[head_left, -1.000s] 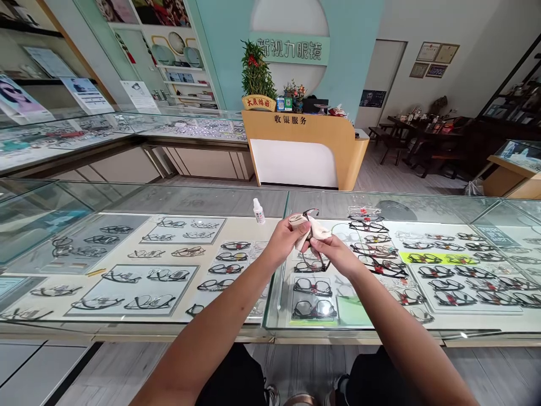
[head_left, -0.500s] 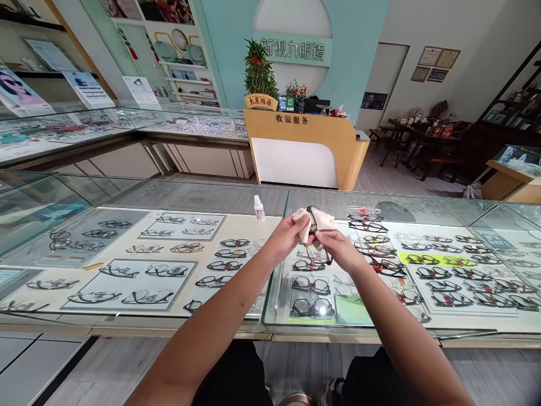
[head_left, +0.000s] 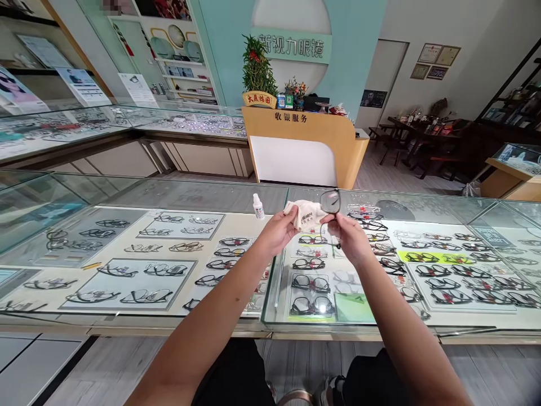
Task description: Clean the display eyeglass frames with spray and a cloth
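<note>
In my left hand (head_left: 276, 230) is a cream lens cloth (head_left: 307, 215) with dark print, pinched between thumb and fingers. My right hand (head_left: 350, 234) grips a pair of eyeglasses (head_left: 330, 201) near the middle, one lens raised above the fingers and the other hanging below. The glasses have a thin dark frame and are held on edge. The cloth lies just left of them, its right corner close to my right fingertips. Left of my hands, a small white bottle (head_left: 258, 207) stands upright on the glass counter.
Below my hands runs a glass display counter (head_left: 276, 282) holding many spectacle frames (head_left: 310, 283) in rows. Across the aisle stands a wooden cashier desk (head_left: 349, 146) with a potted plant (head_left: 257, 67). Another display case (head_left: 190, 127) stands at the back left.
The cloth has come off the glasses and now spreads out in my left hand. My right hand has moved right and up, turning the glasses on edge.
</note>
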The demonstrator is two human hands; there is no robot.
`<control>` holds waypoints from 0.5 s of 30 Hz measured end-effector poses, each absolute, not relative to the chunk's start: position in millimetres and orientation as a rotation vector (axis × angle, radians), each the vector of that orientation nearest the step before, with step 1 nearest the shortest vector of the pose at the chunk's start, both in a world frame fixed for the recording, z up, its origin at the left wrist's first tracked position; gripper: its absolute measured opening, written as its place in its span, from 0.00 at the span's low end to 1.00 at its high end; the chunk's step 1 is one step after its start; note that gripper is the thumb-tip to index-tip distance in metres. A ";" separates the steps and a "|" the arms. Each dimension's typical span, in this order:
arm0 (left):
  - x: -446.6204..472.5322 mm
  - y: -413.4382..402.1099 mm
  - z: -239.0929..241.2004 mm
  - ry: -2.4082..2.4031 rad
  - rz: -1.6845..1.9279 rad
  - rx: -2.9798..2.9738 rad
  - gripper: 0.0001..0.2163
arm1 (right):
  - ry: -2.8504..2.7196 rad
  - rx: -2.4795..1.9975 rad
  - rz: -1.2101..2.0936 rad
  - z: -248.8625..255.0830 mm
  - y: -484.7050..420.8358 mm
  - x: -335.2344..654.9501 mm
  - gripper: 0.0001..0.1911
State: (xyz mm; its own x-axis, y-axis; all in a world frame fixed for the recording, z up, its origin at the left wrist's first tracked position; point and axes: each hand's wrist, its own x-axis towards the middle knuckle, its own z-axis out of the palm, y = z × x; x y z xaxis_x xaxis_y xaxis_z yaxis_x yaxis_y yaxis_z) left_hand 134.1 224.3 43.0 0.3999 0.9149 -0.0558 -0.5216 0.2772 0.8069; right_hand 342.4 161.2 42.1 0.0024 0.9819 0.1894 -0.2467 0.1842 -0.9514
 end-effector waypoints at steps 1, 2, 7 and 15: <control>133.3 224.1 43.0 0.571 0.986 0.833 0.15 | -1.078 -0.880 1.158 43.6 161.9 344.0 0.23; 133.1 223.3 42.7 0.555 0.927 0.866 0.16 | -1.040 -0.874 1.138 44.6 162.6 345.2 0.22; 140.4 211.9 38.9 0.526 0.757 0.952 0.22 | -1.009 -0.843 1.153 41.4 164.4 343.2 0.20; 157.6 193.9 33.1 0.452 0.721 0.874 0.21 | -1.097 -0.848 1.232 29.7 163.4 331.8 0.24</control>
State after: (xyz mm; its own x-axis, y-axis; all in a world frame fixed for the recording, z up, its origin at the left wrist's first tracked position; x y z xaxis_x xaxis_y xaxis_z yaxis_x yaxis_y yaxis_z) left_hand 157.6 193.9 33.1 0.6805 0.7294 -0.0698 -0.3811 0.4337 0.8165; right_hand 331.8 163.4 29.7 -0.0121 0.9838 0.1790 -0.2916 0.1678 -0.9417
